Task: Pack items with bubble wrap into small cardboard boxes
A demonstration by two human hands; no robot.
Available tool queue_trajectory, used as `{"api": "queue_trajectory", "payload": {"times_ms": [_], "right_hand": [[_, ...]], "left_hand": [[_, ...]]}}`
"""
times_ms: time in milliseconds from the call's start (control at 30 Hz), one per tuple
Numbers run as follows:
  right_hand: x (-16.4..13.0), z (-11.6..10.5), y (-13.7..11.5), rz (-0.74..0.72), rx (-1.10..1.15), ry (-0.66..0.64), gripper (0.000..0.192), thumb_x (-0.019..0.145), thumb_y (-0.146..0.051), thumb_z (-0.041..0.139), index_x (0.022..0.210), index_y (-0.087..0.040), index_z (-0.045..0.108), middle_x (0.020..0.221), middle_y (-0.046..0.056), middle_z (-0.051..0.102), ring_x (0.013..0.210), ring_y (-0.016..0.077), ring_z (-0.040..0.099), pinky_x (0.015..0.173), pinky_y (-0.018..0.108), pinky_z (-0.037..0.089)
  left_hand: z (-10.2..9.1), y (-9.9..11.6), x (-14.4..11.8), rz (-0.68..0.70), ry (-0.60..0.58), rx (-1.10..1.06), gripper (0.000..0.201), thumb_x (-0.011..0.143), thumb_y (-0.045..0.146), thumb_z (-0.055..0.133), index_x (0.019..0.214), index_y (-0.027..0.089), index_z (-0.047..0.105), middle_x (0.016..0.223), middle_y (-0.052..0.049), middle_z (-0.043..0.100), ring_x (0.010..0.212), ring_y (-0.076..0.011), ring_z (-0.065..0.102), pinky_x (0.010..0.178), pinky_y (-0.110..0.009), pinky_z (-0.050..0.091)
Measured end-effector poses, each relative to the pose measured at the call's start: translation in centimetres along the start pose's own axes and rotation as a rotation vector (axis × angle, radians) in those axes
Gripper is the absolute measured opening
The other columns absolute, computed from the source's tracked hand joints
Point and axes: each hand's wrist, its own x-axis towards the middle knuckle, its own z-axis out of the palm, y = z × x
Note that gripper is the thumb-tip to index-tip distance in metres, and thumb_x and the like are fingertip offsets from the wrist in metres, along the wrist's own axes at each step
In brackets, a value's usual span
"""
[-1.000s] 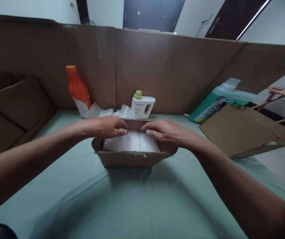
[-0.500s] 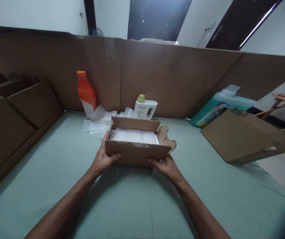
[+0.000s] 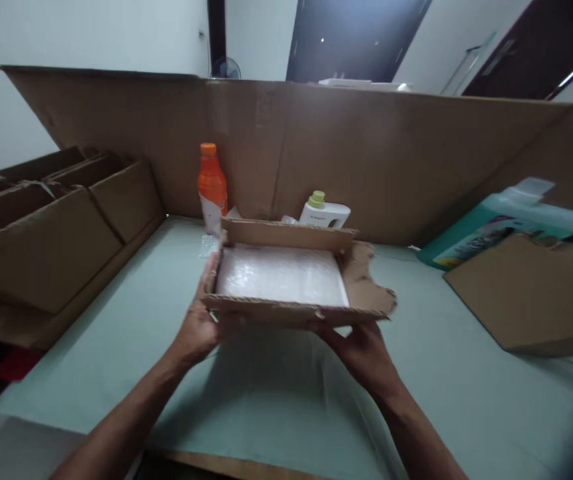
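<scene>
Above the near middle of the pale green table top (image 3: 276,400): shallow open brown cardboard box (image 3: 291,312), holding a bubble-wrapped flat white parcel (image 3: 280,275).

Left hand (image 3: 199,327) grips the box's near left corner, fingers closed on it; right hand (image 3: 364,350) clasps its near right underside. Torn flap at box's right. Beyond: orange plastic bottle (image 3: 212,187), white jug with green cap (image 3: 324,212). Far right: teal liquid bottle (image 3: 491,223), lying behind a flat cardboard piece (image 3: 531,293). Left: stacked cardboard boxes (image 3: 46,240).

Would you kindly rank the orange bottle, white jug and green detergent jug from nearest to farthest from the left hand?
From the left hand:
1. Orange bottle, directly behind.
2. White jug, behind, further right.
3. Green detergent jug, far right.
</scene>
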Motion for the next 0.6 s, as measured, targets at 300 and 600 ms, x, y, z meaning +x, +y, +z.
{"api": "queue_trajectory", "payload": {"times_ms": [300,600], "right_hand": [[-7.3,0.6,4.7,0.165,-0.011,0.101,0.055,0.073,-0.047,0.076,0.122,-0.023,0.070,0.122,0.012,0.073,0.118,0.0395,0.065,0.102,0.058,0.052],[-9.3,-1.9,7.7,0.196,0.062,0.249,0.061,0.068,-0.043,0.080,0.124,-0.027,0.065,0.123,0.011,0.072,0.115,0.0362,0.066,0.097,0.052,0.055]], "left_hand": [[2.8,-2.7,-5.0,-0.202,-0.071,-0.234,0.093,0.073,0.055,0.078,0.151,0.022,0.040,0.151,-0.015,0.050,0.144,-0.0376,0.040,0.119,-0.051,0.037],[8.0,-1.4,-6.9,-0.319,-0.177,-0.182,0.074,0.085,0.055,0.066,0.150,0.035,0.038,0.134,-0.004,0.064,0.127,-0.0314,0.059,0.107,-0.045,0.052]]}}
